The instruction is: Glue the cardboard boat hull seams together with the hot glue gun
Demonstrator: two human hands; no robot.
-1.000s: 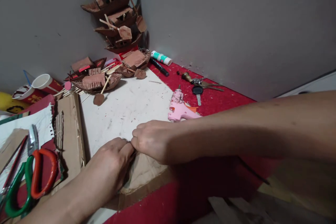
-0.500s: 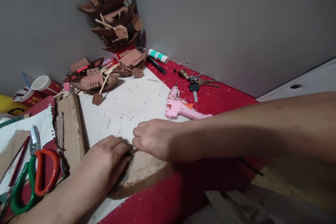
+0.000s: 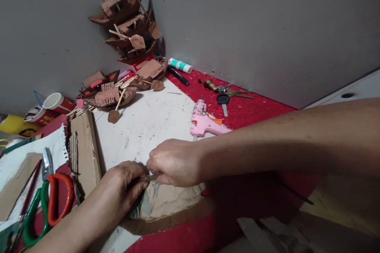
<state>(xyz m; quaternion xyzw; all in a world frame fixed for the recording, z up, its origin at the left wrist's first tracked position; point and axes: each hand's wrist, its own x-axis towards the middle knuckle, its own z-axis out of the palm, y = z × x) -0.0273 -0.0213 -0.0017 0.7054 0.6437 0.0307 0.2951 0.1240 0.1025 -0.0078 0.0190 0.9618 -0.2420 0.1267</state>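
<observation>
Above a pale brown curved cardboard piece (image 3: 170,201), my two hands meet with fingers closed. My left hand (image 3: 118,185) pinches one end of a thin cardboard edge (image 3: 151,177) between thumb and fingers. At the other end of that edge, my right hand (image 3: 178,162) is closed on it with the fingers bent. Whether this edge is part of the curved piece or a separate strip I cannot tell. Just beyond my right wrist lies a pink glue gun (image 3: 202,120).
Several cardboard model boats (image 3: 108,97) stand at the back, some stacked in the corner. Scissors (image 3: 49,197), a cardboard strip (image 3: 84,146) and paper cups (image 3: 56,102) are on the left. Keys (image 3: 224,101), a black marker (image 3: 179,76) and a glue stick (image 3: 181,65) lie by the wall.
The view has shifted slightly, so the scene sits lower and further right. The thin cardboard edge between my hands shows more now. Both hands stay closed, close together.
</observation>
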